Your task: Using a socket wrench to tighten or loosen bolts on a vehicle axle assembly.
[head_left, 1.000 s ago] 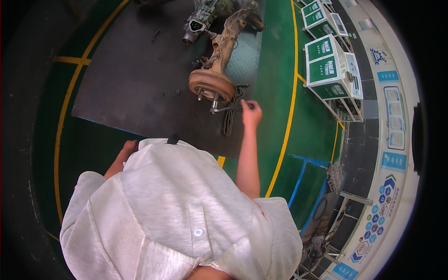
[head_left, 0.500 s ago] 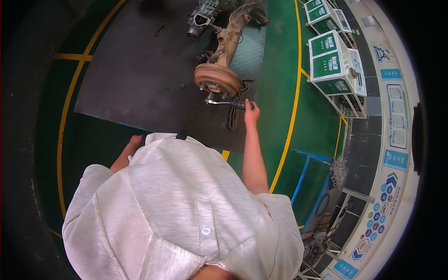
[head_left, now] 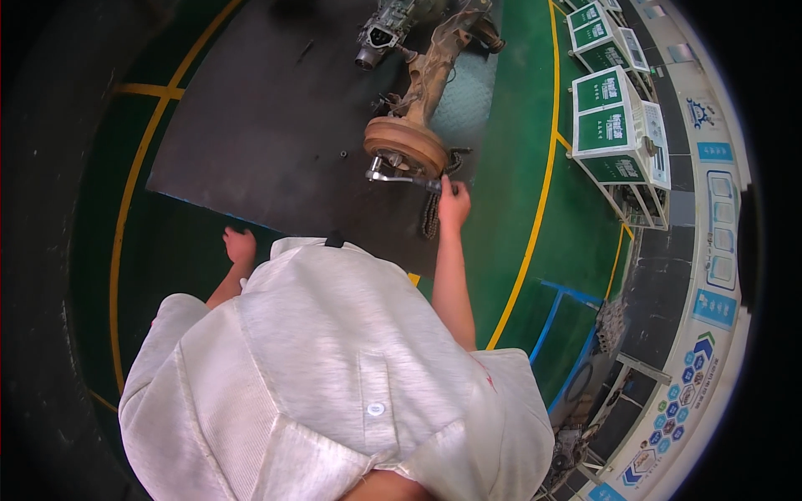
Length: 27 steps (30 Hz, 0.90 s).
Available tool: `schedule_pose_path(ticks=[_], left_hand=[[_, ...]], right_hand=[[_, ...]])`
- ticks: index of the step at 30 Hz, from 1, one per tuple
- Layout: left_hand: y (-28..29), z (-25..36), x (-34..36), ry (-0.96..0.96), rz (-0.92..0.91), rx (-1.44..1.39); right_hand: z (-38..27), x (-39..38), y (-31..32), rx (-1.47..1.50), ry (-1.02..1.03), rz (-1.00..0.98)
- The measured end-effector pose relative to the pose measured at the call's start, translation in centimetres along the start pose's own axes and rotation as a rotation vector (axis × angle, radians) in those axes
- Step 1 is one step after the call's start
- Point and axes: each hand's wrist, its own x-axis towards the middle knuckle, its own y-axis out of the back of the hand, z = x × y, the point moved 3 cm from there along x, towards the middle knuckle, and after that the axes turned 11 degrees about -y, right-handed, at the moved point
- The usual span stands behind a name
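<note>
My right hand [head_left: 453, 207] is closed around the dark grip of a ratchet wrench [head_left: 401, 179]. The wrench's head and socket sit at the studs on the face of a rusty brake drum [head_left: 405, 140]. That drum is on the end of a rusty axle housing [head_left: 428, 77], which reaches away from me. Just beyond the wrench handle lies a dark chain [head_left: 430, 219], partly hidden by it. My left hand [head_left: 241, 245] hangs free at my left side, its fingers loosely apart and holding nothing.
A small nut [head_left: 343, 154] lies on the dark mat [head_left: 251, 125] left of the drum. Behind stands a metal gearbox [head_left: 386, 32]. White-framed cabinets with green panels [head_left: 614, 125] line the right side, past a yellow floor line [head_left: 543, 196]. Grey metal parts [head_left: 612, 326] lie at lower right.
My left hand has swung forward and outward from beside my body. The wrench's socket end now sits closer against the drum face. The whole view has shifted slightly.
</note>
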Motion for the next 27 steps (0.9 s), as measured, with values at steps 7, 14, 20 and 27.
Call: schedule_pose_path(ticks=[7,14,20,27], left_hand=[[2.6,11.0,-0.1,-0.604,0.143,0.092],[-3.4,16.7,1.3,-0.795,0.069,0.084],[-6.7,18.0,2.4,-0.578,0.219,0.071],[-7.5,17.8,2.4,-0.542,0.186,0.184]], right_hand=[[-9.8,-3.5,-0.3,-0.024,0.29,0.022],[-4.9,-1.5,-0.7,0.131,0.225,0.112],[-3.3,-0.9,-1.5,0.283,0.203,0.257],[4.9,2.3,-1.7,0.599,-0.069,0.157]])
